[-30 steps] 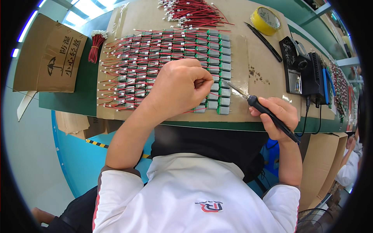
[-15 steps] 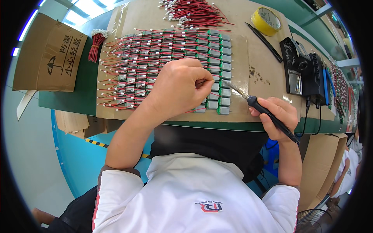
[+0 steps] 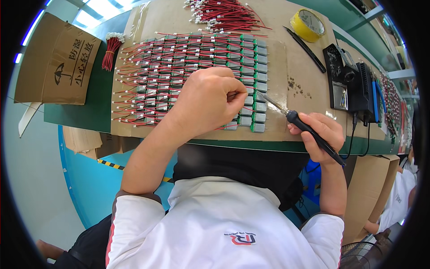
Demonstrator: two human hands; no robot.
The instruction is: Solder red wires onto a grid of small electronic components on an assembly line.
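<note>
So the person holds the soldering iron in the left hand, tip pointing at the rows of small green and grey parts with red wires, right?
Not quite: the head view shows the soldering iron in the right hand, not the left. Its tip does point at the rows of parts. The left hand rests closed on those rows.

Bright, even overhead light; scene well exposed. Blown-out white glare at upper left, past table (image 3: 103,119) edge. Soft short shadows under left hand (image 3: 210,101) and right hand (image 3: 320,134). Centre sharp. Strong fisheye bend: table edge curves, black vignette rings frame. Far right rim smeared, detail lost.
</note>
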